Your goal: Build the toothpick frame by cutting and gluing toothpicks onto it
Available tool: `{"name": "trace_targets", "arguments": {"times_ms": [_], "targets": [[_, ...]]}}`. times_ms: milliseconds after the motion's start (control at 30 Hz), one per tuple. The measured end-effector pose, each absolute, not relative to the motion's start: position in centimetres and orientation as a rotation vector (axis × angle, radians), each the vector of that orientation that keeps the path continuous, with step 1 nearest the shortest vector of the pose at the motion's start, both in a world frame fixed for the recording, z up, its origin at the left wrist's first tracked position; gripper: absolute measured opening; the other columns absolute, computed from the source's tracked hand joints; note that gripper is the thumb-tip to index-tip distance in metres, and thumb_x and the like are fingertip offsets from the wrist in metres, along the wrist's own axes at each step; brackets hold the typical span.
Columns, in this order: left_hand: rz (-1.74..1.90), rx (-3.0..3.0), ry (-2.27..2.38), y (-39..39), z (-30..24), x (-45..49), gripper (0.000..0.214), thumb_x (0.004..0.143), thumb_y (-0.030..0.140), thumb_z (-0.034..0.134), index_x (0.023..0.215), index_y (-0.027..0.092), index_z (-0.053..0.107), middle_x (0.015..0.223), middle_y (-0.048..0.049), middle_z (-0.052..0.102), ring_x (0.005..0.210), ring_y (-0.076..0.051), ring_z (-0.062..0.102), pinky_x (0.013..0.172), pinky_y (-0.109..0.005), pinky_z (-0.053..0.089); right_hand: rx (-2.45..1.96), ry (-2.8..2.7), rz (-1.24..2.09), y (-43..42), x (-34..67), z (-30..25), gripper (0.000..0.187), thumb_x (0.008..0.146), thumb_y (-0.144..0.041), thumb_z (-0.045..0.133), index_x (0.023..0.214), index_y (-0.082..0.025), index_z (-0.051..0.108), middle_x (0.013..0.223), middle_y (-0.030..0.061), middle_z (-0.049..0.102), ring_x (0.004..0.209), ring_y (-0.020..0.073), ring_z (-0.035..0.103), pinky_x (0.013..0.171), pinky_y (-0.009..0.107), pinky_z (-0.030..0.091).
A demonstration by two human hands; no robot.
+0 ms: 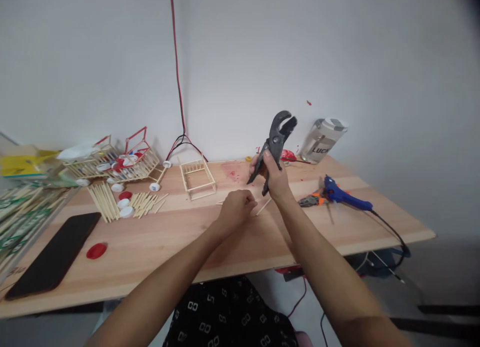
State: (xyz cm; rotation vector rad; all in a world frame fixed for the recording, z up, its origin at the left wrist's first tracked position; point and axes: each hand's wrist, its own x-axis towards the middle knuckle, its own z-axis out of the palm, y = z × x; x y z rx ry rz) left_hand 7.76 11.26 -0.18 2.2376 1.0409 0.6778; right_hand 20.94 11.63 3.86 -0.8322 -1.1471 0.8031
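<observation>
My right hand (275, 176) is closed round the handles of black cutting pliers (276, 137), held upright above the wooden table (157, 247) with the jaws open at the top. My left hand (235, 210) is closed low over the table, pinching thin wooden sticks (262, 207) that lie just beside it. A small open frame of sticks (197, 179) stands a little to the left of both hands.
A blue glue gun (347, 197) and orange pliers (313, 200) lie at the right. Loose sticks (103, 199), bottle caps (123, 207), stick baskets (131, 164), a black phone (56, 254) and a red cap (96, 250) are at the left. A tilted bottle (322, 139) leans on the wall.
</observation>
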Motion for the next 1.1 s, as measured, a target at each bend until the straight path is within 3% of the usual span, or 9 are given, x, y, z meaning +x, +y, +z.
{"name": "trace_targets", "arguments": {"times_ms": [133, 400, 633, 733, 800, 900, 1100], "targets": [[0.493, 2.438, 1.089, 10.4, -0.5, 9.0, 0.013, 0.081, 0.016, 0.054, 0.073, 0.016, 0.064, 0.078, -0.0092, 0.067, 0.075, -0.023, 0.059, 0.068, -0.031, 0.040, -0.891, -1.136, 0.585, 11.9, 21.1, 4.0, 0.047, 0.086, -0.064, 0.046, 0.075, -0.019, 0.057, 0.064, 0.0017, 0.059, 0.058, 0.0144, 0.060, 0.056, 0.027, 0.051], [0.200, 2.655, 1.173, 8.3, 0.5, 10.7, 0.030, 0.087, 0.006, 0.035, 0.099, 0.009, 0.062, 0.102, -0.0200, 0.064, 0.095, -0.030, 0.059, 0.076, -0.038, 0.044, -0.796, -0.934, 0.646, 11.9, 23.1, 2.8, 0.042, 0.086, -0.060, 0.048, 0.074, -0.019, 0.054, 0.065, 0.0018, 0.057, 0.064, 0.0160, 0.063, 0.057, 0.027, 0.051], [0.360, 2.552, 1.298, 10.6, -0.2, 7.8, 0.012, 0.085, 0.012, 0.047, 0.084, 0.014, 0.059, 0.094, -0.0125, 0.064, 0.090, -0.024, 0.059, 0.078, -0.034, 0.044, -0.798, -0.905, 0.617, 11.7, 23.3, 3.1, 0.037, 0.086, -0.055, 0.050, 0.074, -0.020, 0.054, 0.063, -0.0002, 0.053, 0.059, 0.0142, 0.058, 0.058, 0.027, 0.050], [0.633, 2.108, 1.299, 12.5, 0.0, 5.7, 0.014, 0.080, 0.018, 0.057, 0.067, 0.016, 0.054, 0.071, -0.0057, 0.062, 0.073, -0.019, 0.059, 0.067, -0.029, 0.043, -0.891, -0.976, 0.567, 11.4, 23.1, 3.4, 0.036, 0.086, -0.054, 0.050, 0.072, -0.020, 0.053, 0.060, -0.0017, 0.050, 0.057, 0.0134, 0.055, 0.059, 0.027, 0.048], [0.730, 1.735, 1.170, 13.3, 0.2, 4.6, 0.015, 0.081, 0.023, 0.057, 0.068, 0.016, 0.055, 0.065, -0.0035, 0.061, 0.061, -0.015, 0.058, 0.060, -0.025, 0.042, -0.938, -1.015, 0.554, 11.2, 22.7, 3.5, 0.034, 0.086, -0.051, 0.053, 0.072, -0.020, 0.054, 0.061, -0.0017, 0.049, 0.057, 0.0130, 0.053, 0.060, 0.026, 0.047], [0.812, 1.334, 0.920, 13.6, 0.5, 3.6, 0.020, 0.081, 0.033, 0.060, 0.077, 0.014, 0.056, 0.074, -0.0052, 0.067, 0.061, -0.013, 0.063, 0.057, -0.023, 0.043, -1.025, -1.048, 0.573, 11.1, 21.9, 3.2, 0.030, 0.084, -0.047, 0.057, 0.076, -0.018, 0.059, 0.061, -0.0012, 0.051, 0.058, 0.0129, 0.051, 0.058, 0.026, 0.046], [0.871, 1.262, 0.780, 13.0, 1.0, 3.8, 0.035, 0.075, 0.046, 0.068, 0.080, 0.014, 0.054, 0.079, -0.0074, 0.071, 0.066, -0.015, 0.069, 0.057, -0.020, 0.043, -1.271, -1.248, 0.609, 11.5, 19.9, 1.7, 0.038, 0.080, -0.054, 0.058, 0.078, -0.016, 0.062, 0.063, 0.0000, 0.053, 0.060, 0.0145, 0.051, 0.057, 0.027, 0.044]]}}
